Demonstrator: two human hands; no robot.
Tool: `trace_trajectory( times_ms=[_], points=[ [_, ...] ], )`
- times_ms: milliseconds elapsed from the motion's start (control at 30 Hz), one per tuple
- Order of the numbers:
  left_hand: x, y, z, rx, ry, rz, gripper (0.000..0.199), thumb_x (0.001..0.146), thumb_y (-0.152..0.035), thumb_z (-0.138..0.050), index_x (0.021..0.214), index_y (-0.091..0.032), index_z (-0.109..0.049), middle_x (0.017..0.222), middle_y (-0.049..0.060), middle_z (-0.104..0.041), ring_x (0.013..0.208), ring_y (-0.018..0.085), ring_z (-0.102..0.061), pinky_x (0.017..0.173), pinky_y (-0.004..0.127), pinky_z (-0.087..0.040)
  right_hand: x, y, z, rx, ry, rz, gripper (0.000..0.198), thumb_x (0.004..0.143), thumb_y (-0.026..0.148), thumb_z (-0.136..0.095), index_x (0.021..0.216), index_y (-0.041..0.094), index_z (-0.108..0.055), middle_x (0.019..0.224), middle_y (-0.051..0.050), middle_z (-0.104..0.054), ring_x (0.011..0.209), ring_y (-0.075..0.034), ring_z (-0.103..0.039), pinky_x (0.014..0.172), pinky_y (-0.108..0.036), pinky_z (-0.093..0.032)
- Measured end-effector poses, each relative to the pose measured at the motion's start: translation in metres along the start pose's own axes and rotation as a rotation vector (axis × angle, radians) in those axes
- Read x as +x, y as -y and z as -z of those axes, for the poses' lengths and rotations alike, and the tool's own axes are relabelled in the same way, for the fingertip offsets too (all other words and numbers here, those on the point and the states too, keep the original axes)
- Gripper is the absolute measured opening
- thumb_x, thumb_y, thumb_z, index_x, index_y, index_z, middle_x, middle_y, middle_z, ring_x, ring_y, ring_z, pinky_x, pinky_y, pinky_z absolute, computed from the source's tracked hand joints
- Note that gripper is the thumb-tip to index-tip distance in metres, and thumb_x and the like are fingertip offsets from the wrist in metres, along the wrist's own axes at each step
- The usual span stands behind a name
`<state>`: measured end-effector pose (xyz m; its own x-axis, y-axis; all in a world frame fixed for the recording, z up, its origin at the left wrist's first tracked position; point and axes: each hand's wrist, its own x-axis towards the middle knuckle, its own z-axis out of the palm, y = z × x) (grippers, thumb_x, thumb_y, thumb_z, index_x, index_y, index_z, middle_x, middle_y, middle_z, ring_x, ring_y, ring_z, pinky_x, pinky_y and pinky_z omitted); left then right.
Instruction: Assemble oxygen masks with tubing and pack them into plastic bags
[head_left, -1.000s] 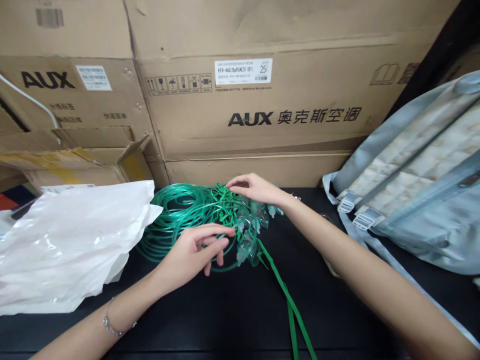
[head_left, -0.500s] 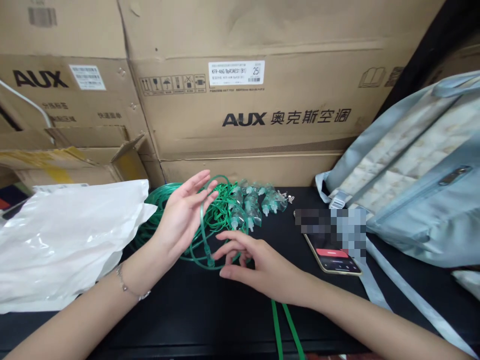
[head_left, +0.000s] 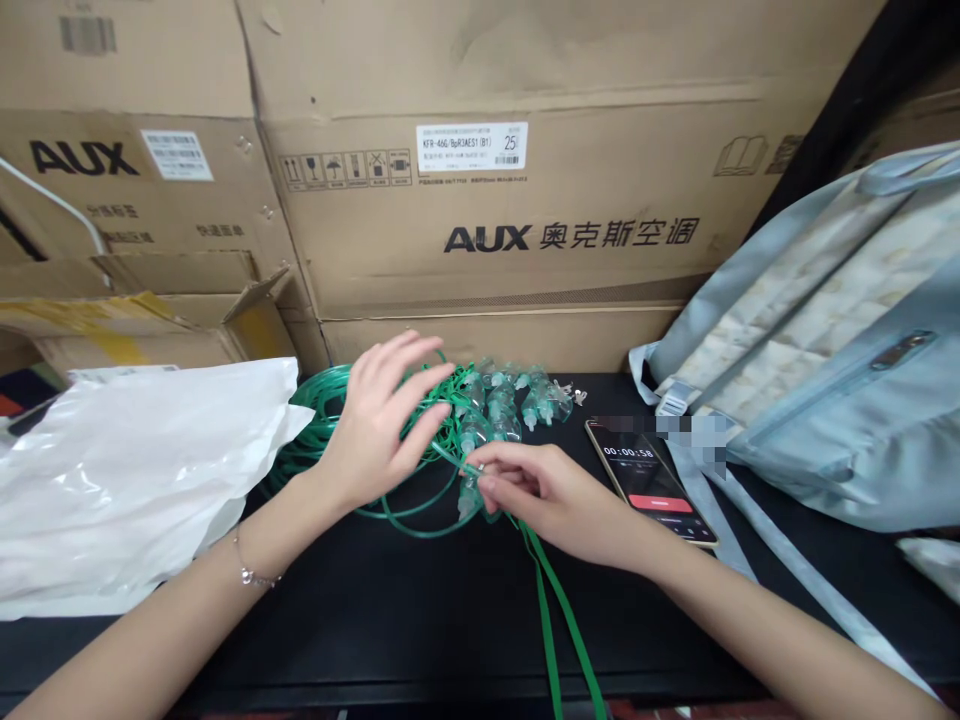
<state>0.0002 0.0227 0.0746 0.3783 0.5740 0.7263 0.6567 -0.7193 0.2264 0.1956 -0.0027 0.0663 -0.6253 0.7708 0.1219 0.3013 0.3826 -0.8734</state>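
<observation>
Green, see-through tubing [head_left: 454, 459] slants between the two hands. Its lower end meets the right hand [head_left: 547, 500], whose fingers are nearly closed, thumb and forefinger apparently pinching it just beside a clear mask [head_left: 468, 498]; whether they grip the mask too is hidden. The left hand [head_left: 386, 420] is loosely spread, fingers apart over the tangle; it does not look clamped on anything, though contact underneath cannot be told. The coil [head_left: 300, 453] lies left of those fingers.

Such tube should be light and springy, smooth enough to slip through a lazy pinch. A hold close to its end would steer it best. The mask looks thin and easily dented, so its firmer pale neck would make the better grip. The green strap [head_left: 551, 590] looks limp.

The pinched length runs from beneath the left fingertips rightward and nearward to the right ones; its slack loops over the tabletop [head_left: 375, 620] on their near side. The mask's neck seems to point left and nearward, away from the right fingers, its long axis partly covered. Two strap strands trail from beneath those fingers towards the person.
</observation>
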Motion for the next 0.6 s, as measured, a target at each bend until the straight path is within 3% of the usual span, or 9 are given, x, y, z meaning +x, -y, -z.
trace_trajectory(
  times_ms=[67, 133, 200, 267, 333, 467, 600],
  points=[
    [-0.003, 0.000, 0.003, -0.003, 0.225, -0.207, 0.031, 0.082, -0.028, -0.051, 0.112, -0.021, -0.057, 0.114, 0.008, -0.059, 0.115, 0.023, -0.046, 0.104, 0.047, -0.020, 0.001, 0.005, 0.006, -0.042, -0.012, 0.022, 0.011, 0.083, 0.019, -0.046, 0.082, 0.018, -0.057, 0.061, 0.003, -0.054, 0.055, -0.009, -0.048, 0.051, -0.021, -0.037],
    [-0.009, 0.000, -0.001, -0.064, 0.361, -0.271, 0.032, 0.083, -0.029, -0.050, 0.113, -0.019, -0.057, 0.098, 0.008, -0.066, 0.095, 0.020, -0.057, 0.096, 0.042, -0.033, 0.003, 0.007, 0.009, -0.053, -0.009, 0.033, 0.014, 0.084, 0.018, -0.045, 0.075, 0.018, -0.057, 0.060, 0.003, -0.053, 0.052, -0.008, -0.046, 0.049, -0.020, -0.036],
    [-0.017, 0.003, -0.011, -0.123, 0.311, -0.234, 0.034, 0.084, -0.029, -0.049, 0.115, -0.016, -0.056, 0.087, 0.008, -0.068, 0.079, 0.018, -0.060, 0.081, 0.035, -0.044, 0.004, 0.005, 0.008, -0.052, 0.012, 0.027, 0.018, 0.085, 0.019, -0.044, 0.071, 0.017, -0.056, 0.062, 0.003, -0.055, 0.051, -0.007, -0.045, 0.048, -0.020, -0.035],
    [-0.027, 0.007, -0.021, -0.196, 0.239, -0.206, 0.035, 0.084, -0.026, -0.050, 0.117, -0.016, -0.055, 0.084, 0.008, -0.068, 0.073, 0.016, -0.060, 0.070, 0.029, -0.046, 0.004, -0.002, 0.007, -0.042, 0.036, 0.017, 0.017, 0.086, 0.022, -0.043, 0.078, 0.018, -0.057, 0.067, 0.001, -0.059, 0.052, -0.007, -0.046, 0.050, -0.020, -0.038],
    [-0.035, 0.010, -0.030, -0.290, 0.240, -0.158, 0.034, 0.084, -0.024, -0.050, 0.117, -0.018, -0.055, 0.083, 0.006, -0.069, 0.069, 0.014, -0.061, 0.066, 0.024, -0.046, 0.002, -0.011, 0.008, -0.095, 0.019, 0.009, 0.015, 0.086, 0.026, -0.044, 0.089, 0.019, -0.056, 0.073, 0.000, -0.062, 0.056, -0.009, -0.051, 0.055, -0.022, -0.042],
    [-0.041, 0.013, -0.038, -0.380, 0.226, 0.095, 0.027, 0.086, -0.025, -0.045, 0.104, -0.018, -0.064, 0.062, 0.001, -0.064, 0.055, 0.011, -0.056, 0.058, 0.021, -0.045, -0.004, -0.032, 0.015, -0.461, -0.139, 0.044, 0.015, 0.080, 0.030, -0.055, 0.092, 0.021, -0.053, 0.085, -0.002, -0.060, 0.077, -0.015, -0.056, 0.070, -0.028, -0.045],
    [-0.040, 0.012, -0.039, -0.384, 0.208, 0.236, 0.026, 0.086, -0.027, -0.043, 0.093, -0.016, -0.065, 0.053, -0.002, -0.056, 0.049, 0.009, -0.048, 0.052, 0.019, -0.040, -0.010, -0.049, 0.017, -0.572, -0.093, 0.131, 0.028, 0.075, 0.032, -0.061, 0.100, 0.022, -0.050, 0.106, -0.006, -0.055, 0.101, -0.019, -0.051, 0.086, -0.035, -0.043]
  ],
)
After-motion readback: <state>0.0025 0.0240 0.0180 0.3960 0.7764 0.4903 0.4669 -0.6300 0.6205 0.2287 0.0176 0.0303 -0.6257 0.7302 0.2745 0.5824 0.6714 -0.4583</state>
